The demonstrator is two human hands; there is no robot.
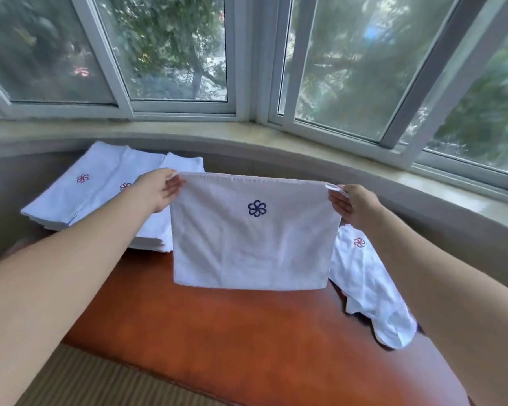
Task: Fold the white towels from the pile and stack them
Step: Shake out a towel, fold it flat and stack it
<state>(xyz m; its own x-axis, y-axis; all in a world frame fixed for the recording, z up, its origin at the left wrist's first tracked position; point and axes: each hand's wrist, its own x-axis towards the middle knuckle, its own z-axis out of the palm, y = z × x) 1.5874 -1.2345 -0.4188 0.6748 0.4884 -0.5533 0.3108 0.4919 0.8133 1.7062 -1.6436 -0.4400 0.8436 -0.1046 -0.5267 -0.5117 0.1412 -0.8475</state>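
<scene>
Both hands, left hand (162,190) and right hand (353,205), are pinching a white towel's (250,238) top corners above the wooden table (232,332). Uneven corners risk folding it crooked.

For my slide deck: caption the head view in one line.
Both hands hold a blue-flowered white towel above the wooden table, between folded stack and unfolded pile.

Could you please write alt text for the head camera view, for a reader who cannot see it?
A person's left hand and right hand pinch the top corners of a white towel with a blue flower emblem, holding it up over a wooden table. Folded towels are stacked at left, an unfolded pile lies at right, and windows stand behind.
</scene>
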